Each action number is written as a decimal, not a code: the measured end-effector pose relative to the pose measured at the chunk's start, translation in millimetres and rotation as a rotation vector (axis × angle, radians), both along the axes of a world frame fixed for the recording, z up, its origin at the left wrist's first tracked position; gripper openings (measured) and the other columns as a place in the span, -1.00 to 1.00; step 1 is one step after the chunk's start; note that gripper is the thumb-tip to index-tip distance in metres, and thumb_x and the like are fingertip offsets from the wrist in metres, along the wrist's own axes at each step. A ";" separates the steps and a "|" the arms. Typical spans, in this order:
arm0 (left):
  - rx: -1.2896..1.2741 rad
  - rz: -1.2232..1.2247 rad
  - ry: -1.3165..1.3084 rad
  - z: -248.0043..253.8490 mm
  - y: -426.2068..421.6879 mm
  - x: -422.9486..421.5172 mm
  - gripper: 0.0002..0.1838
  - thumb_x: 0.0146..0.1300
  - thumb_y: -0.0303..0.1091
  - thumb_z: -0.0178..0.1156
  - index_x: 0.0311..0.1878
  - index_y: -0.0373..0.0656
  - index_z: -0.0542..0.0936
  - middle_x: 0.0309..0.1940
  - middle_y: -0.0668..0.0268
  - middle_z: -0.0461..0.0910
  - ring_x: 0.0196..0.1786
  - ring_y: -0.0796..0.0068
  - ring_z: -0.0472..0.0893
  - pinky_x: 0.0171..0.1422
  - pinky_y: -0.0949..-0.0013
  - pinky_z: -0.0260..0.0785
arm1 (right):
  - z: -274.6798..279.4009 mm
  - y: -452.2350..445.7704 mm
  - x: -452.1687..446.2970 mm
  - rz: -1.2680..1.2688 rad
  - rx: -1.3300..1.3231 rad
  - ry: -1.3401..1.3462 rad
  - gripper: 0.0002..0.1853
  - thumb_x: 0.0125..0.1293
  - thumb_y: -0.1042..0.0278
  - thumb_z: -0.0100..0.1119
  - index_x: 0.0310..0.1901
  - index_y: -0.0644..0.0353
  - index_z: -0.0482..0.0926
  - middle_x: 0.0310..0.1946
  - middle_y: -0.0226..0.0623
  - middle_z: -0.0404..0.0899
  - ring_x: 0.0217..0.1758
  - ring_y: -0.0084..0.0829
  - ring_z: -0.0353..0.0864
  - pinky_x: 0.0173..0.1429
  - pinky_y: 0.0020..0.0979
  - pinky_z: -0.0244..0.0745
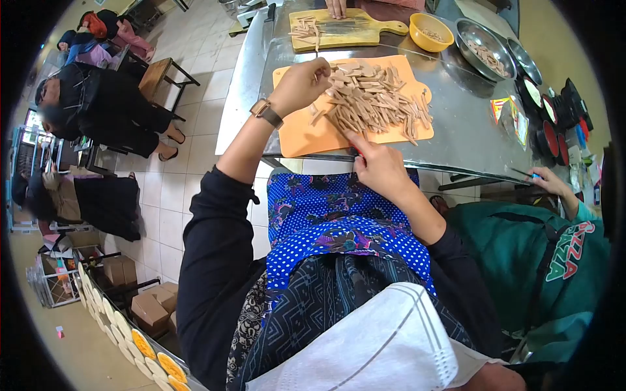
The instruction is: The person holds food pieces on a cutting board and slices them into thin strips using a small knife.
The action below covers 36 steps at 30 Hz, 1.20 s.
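Note:
On the orange cutting board [306,133] lies a heap of thin brown strips [378,104], with several wider slices among them at the top. My right hand [381,171] is closed around the red handle of a knife [357,152], at the board's near edge. Its index finger stretches along the knife towards the strips, and most of the blade is hard to make out. Above the board's left part is my left hand [303,85], a watch on its wrist. Its fingers are bent together beside the heap; whatever they pinch is hidden.
Across the metal table [456,124], another person's hand [336,8] rests by a yellow wooden board [365,34] with strips. A yellow bowl [430,32] and steel bowl [486,49] hold cut pieces. At right, a person in green [515,260] holds a blue-handled knife [535,174].

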State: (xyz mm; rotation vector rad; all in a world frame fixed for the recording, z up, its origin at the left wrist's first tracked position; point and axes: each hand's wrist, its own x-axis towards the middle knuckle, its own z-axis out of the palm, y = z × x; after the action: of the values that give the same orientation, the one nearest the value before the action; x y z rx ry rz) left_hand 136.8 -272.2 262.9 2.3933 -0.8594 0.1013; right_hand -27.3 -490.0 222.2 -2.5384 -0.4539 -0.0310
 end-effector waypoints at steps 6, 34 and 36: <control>-0.710 0.184 0.419 -30.5 -2.3 -63.8 -0.82 0.33 -0.52 0.38 -0.11 -0.29 0.56 -0.33 0.31 0.69 -0.29 0.56 0.74 -0.17 0.52 0.55 | 8.5 -3.1 3.8 -0.063 0.009 -0.020 -0.37 0.21 0.47 0.16 0.38 0.01 0.48 -0.30 0.03 0.74 -0.26 0.12 0.74 -0.11 0.04 0.65; -0.472 0.388 0.086 -70.0 1.7 -119.5 -0.89 0.23 -0.56 0.41 -0.18 -0.34 0.76 -0.25 0.19 0.68 -0.31 0.43 0.73 -0.21 0.43 0.57 | 4.6 6.7 -14.5 0.035 0.055 -0.020 -0.33 0.26 0.42 0.20 0.46 -0.08 0.44 -0.24 -0.02 0.74 -0.30 0.03 0.75 -0.18 -0.02 0.66; -0.475 0.369 0.101 -65.3 1.3 -122.5 -0.89 0.23 -0.57 0.40 -0.17 -0.34 0.76 -0.25 0.20 0.68 -0.32 0.43 0.72 -0.21 0.43 0.56 | 3.6 6.6 -16.7 0.060 0.042 -0.039 -0.32 0.26 0.42 0.20 0.47 -0.05 0.42 -0.25 -0.05 0.74 -0.32 -0.02 0.76 -0.22 -0.06 0.67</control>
State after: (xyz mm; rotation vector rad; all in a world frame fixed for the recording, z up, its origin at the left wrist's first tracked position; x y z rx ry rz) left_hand 14.2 -270.9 197.6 2.0542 -0.2925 0.2909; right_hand -43.9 -483.4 225.8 -2.4852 -0.5388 -0.0672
